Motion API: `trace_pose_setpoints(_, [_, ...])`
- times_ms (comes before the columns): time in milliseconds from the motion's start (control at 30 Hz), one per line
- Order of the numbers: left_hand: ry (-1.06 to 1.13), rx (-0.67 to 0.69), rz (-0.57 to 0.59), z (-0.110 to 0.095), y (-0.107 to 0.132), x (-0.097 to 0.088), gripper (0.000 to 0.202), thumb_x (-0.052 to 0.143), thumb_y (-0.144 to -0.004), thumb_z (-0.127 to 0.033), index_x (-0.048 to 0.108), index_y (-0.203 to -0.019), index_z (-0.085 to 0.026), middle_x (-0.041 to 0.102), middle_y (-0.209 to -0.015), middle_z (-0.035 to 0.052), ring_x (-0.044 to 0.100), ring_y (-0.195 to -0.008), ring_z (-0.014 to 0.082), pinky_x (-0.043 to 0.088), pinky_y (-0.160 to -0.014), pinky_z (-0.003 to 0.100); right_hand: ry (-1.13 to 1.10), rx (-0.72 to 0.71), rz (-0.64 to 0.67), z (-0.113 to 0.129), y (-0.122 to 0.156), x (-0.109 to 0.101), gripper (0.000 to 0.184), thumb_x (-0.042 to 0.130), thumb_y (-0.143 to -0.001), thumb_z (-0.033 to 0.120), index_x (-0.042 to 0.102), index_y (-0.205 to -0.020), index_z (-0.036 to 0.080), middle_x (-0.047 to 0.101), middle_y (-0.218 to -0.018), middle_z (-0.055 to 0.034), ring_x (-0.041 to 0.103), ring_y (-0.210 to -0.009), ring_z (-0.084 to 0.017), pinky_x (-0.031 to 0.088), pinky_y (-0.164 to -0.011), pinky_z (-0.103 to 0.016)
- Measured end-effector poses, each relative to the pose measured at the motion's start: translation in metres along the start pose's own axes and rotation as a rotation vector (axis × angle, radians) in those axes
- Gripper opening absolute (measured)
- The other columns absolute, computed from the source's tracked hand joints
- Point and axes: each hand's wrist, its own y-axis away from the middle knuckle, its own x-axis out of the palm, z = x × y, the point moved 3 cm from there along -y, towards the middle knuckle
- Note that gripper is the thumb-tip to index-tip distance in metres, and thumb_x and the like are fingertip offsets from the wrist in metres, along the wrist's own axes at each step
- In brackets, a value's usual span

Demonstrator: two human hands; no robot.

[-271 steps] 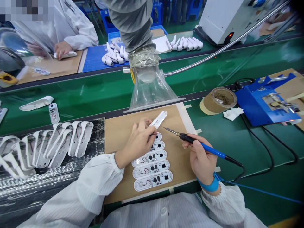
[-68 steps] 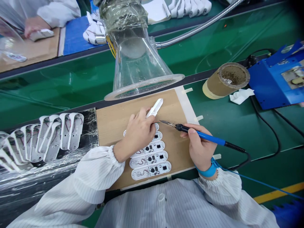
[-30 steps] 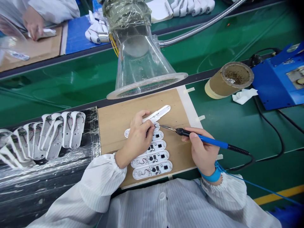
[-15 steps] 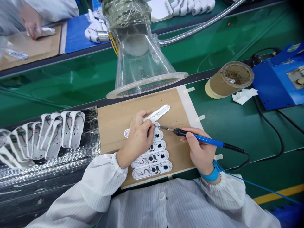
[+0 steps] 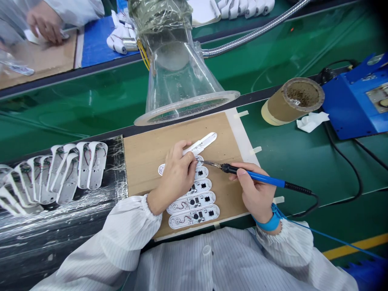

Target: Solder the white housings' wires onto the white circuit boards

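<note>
My left hand [image 5: 177, 176] is closed on a long white plastic housing [image 5: 203, 142] and presses down on the top board of a row of white oblong circuit boards [image 5: 194, 215] lying on a brown work board [image 5: 151, 157]. My right hand [image 5: 256, 194] grips a blue-handled soldering iron [image 5: 260, 178] like a pen. Its metal tip touches the top circuit board just right of my left fingers. A blue wrist strap sits on my right wrist.
A clear fume funnel [image 5: 182, 87] hangs just behind the work board. Several white housings [image 5: 60, 169] lean in a row at left on black foil. A cardboard tape roll [image 5: 292, 101], white tissue [image 5: 312, 121] and blue soldering station [image 5: 354, 101] stand right. Another person's hand [image 5: 45, 24] works across the green belt.
Over the last second both hands stay almost still, the iron tip holding at the top circuit board. Earlier the iron was lifted clear of the boards and the housing pointed more upward.
</note>
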Motion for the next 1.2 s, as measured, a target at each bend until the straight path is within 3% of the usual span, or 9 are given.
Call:
trace_pose_setpoints(567, [-0.044, -0.006, 0.005, -0.003, -0.003, -0.001, 0.015, 0.054, -0.103, -0.014, 0.059, -0.09, -0.02, 0.055, -0.145, 0.0164, 0.058, -0.132, 0.0345, 0.053, -0.108, 0.059, 0.006, -0.011, -0.04, 0.003, -0.003, 0.002, 0.017, 0.072, -0.099, 0.038, 0.082, -0.097, 0.024, 0.08, -0.078, -0.0023, 0.075, -0.062, -0.018, 0.061, -0.056, -0.03])
trace_pose_setpoints(1200, [-0.208, -0.035, 0.015, -0.015, -0.008, -0.001, 0.011, 0.057, -0.099, -0.012, 0.061, -0.093, -0.021, 0.064, -0.134, 0.0159, 0.062, -0.116, 0.0357, 0.054, -0.094, 0.055, 0.017, -0.012, -0.007, 0.003, -0.004, 0.004, 0.015, 0.072, -0.098, 0.036, 0.083, -0.097, 0.024, 0.081, -0.08, -0.0024, 0.076, -0.062, -0.018, 0.062, -0.056, -0.029])
